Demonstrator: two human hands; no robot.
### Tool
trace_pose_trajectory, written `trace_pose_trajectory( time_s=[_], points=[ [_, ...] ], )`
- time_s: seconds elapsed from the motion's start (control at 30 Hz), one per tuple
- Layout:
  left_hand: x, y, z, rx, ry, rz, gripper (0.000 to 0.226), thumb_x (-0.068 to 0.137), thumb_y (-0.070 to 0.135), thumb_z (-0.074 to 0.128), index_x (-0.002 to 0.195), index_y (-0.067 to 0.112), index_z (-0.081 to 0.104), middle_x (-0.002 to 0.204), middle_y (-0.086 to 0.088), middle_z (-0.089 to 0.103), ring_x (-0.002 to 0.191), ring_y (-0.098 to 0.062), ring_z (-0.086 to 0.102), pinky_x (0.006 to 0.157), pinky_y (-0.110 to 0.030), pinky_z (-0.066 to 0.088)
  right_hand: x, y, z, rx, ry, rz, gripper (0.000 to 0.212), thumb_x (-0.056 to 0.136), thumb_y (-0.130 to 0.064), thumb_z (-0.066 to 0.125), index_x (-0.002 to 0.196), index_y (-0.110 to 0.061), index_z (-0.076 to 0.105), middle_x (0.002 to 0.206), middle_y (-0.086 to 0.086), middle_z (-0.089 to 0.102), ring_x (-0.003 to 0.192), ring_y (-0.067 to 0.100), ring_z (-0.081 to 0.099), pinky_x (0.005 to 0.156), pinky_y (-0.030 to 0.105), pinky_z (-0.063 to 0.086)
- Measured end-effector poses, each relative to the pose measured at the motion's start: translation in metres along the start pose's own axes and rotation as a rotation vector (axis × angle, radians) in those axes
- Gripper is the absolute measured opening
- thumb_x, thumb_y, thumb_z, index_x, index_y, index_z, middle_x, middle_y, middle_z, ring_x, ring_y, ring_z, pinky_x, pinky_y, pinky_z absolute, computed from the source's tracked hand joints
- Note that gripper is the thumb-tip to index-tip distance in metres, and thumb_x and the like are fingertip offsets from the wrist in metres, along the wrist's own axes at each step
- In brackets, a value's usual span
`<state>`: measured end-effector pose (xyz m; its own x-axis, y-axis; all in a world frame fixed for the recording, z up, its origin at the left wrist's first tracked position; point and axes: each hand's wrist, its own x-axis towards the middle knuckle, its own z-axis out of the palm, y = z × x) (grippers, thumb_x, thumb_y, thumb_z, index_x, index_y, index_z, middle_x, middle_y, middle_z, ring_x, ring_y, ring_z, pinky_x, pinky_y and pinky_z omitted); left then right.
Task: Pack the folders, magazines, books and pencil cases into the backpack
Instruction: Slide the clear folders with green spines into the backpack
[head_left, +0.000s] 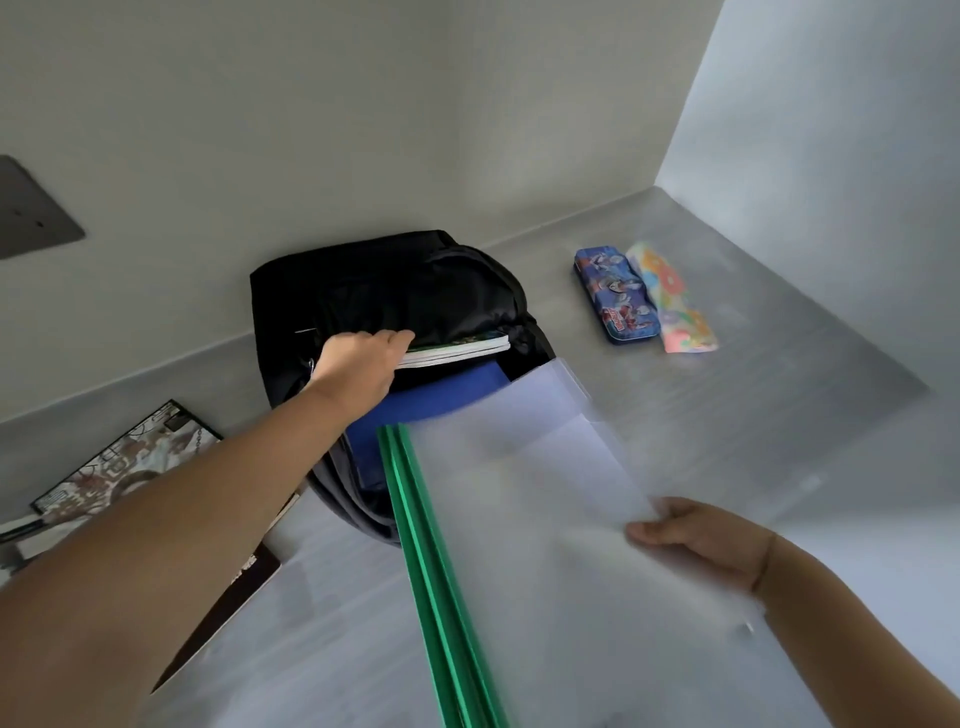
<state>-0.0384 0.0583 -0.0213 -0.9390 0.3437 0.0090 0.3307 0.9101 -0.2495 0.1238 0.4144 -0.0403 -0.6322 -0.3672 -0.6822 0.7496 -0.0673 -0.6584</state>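
A black backpack (395, 291) lies open on the grey table, with books (457, 351) and a blue folder (441, 397) sticking out of its mouth. My left hand (358, 364) reaches into the opening and grips the books' edge, fingers tucked inside. My right hand (696, 535) pinches the right edge of a translucent folder with green spine bars (519, 493), whose far corner reaches the backpack's mouth. Two pencil cases lie to the right: a blue tin one (615, 296) and a colourful soft one (672, 304).
Magazines (119, 467) are stacked at the table's left edge under my left forearm. White walls close off the back and right sides. A dark wall plate (31, 208) sits at the left.
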Motion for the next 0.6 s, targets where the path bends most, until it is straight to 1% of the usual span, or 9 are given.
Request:
trace_pose_trajectory(
  time_s=[0.1, 0.17, 0.23, 0.3, 0.37, 0.43, 0.5, 0.57, 0.6],
  points=[
    [-0.005, 0.006, 0.006, 0.084, 0.027, 0.068, 0.061, 0.066, 0.014, 0.077, 0.121, 0.013, 0.053, 0.087, -0.003, 0.065, 0.068, -0.024, 0.064, 0.053, -0.03, 0.047, 0.011, -0.006, 0.004, 0.009, -0.018, 0.013, 0.025, 0.08, 0.002, 0.06, 0.104, 0.006, 0.067, 0.101, 0.024, 0.07, 0.081, 0.03, 0.072, 0.067, 0.033, 0.058],
    [-0.009, 0.016, 0.015, 0.205, -0.053, 0.079, 0.081, 0.067, 0.026, 0.079, 0.136, 0.013, 0.039, 0.103, -0.002, 0.061, 0.087, -0.021, 0.061, 0.071, -0.032, 0.047, 0.015, -0.007, 0.003, -0.015, -0.024, 0.019, 0.033, 0.074, -0.002, 0.07, 0.105, 0.006, 0.067, 0.104, 0.024, 0.07, 0.084, 0.031, 0.071, 0.07, 0.034, 0.058],
    [-0.012, 0.026, 0.022, 0.277, -0.111, 0.05, 0.095, 0.071, 0.025, 0.074, 0.146, 0.012, 0.017, 0.124, -0.004, 0.05, 0.111, -0.024, 0.05, 0.093, -0.036, 0.038, 0.018, -0.007, 0.003, -0.03, -0.045, 0.034, 0.056, 0.055, -0.012, 0.087, 0.105, 0.006, 0.068, 0.109, 0.025, 0.068, 0.089, 0.032, 0.07, 0.074, 0.035, 0.057],
    [-0.011, 0.032, 0.028, 0.328, -0.107, 0.034, 0.104, 0.068, 0.021, 0.074, 0.148, 0.011, 0.007, 0.134, -0.008, 0.041, 0.121, -0.027, 0.042, 0.103, -0.041, 0.031, 0.02, -0.006, -0.001, -0.013, -0.06, 0.048, 0.071, 0.043, -0.018, 0.093, 0.106, 0.004, 0.068, 0.113, 0.026, 0.066, 0.095, 0.033, 0.069, 0.077, 0.036, 0.057],
    [-0.01, 0.035, 0.028, 0.344, -0.126, 0.019, 0.107, 0.066, 0.019, 0.075, 0.147, 0.009, 0.006, 0.137, -0.011, 0.038, 0.123, -0.03, 0.041, 0.104, -0.044, 0.032, 0.024, -0.004, -0.004, -0.008, -0.064, 0.054, 0.073, 0.044, -0.018, 0.092, 0.109, 0.004, 0.067, 0.117, 0.027, 0.064, 0.101, 0.036, 0.066, 0.084, 0.04, 0.056],
    [-0.009, 0.034, 0.031, 0.363, -0.172, -0.02, 0.098, 0.062, 0.017, 0.077, 0.144, 0.005, 0.024, 0.127, -0.016, 0.05, 0.109, -0.032, 0.054, 0.094, -0.043, 0.043, 0.028, -0.004, -0.006, -0.028, -0.055, 0.063, 0.074, 0.048, -0.018, 0.091, 0.113, 0.005, 0.064, 0.12, 0.028, 0.061, 0.108, 0.04, 0.06, 0.092, 0.044, 0.052],
    [-0.009, 0.03, 0.036, 0.363, -0.213, -0.026, 0.071, 0.043, 0.015, 0.082, 0.11, 0.004, 0.062, 0.088, -0.012, 0.066, 0.072, -0.026, 0.064, 0.063, -0.033, 0.055, 0.03, -0.003, -0.008, -0.028, -0.038, 0.065, 0.062, 0.059, -0.012, 0.083, 0.115, 0.006, 0.063, 0.12, 0.028, 0.061, 0.111, 0.04, 0.058, 0.094, 0.043, 0.051],
    [-0.008, 0.027, 0.032, 0.306, -0.172, 0.026, 0.049, 0.034, 0.011, 0.082, 0.081, 0.007, 0.066, 0.067, -0.006, 0.064, 0.056, -0.022, 0.061, 0.045, -0.025, 0.05, 0.03, 0.0, -0.01, -0.009, -0.019, 0.062, 0.048, 0.07, -0.006, 0.072, 0.116, 0.006, 0.062, 0.119, 0.026, 0.063, 0.107, 0.036, 0.061, 0.09, 0.039, 0.053],
    [-0.007, 0.025, 0.025, 0.27, -0.216, 0.035, 0.045, 0.044, 0.011, 0.081, 0.086, 0.008, 0.064, 0.074, -0.006, 0.065, 0.063, -0.023, 0.063, 0.049, -0.025, 0.049, 0.031, 0.001, -0.01, 0.0, -0.021, 0.058, 0.047, 0.071, -0.006, 0.072, 0.116, 0.006, 0.062, 0.118, 0.025, 0.064, 0.105, 0.034, 0.063, 0.089, 0.038, 0.053]
  ],
)
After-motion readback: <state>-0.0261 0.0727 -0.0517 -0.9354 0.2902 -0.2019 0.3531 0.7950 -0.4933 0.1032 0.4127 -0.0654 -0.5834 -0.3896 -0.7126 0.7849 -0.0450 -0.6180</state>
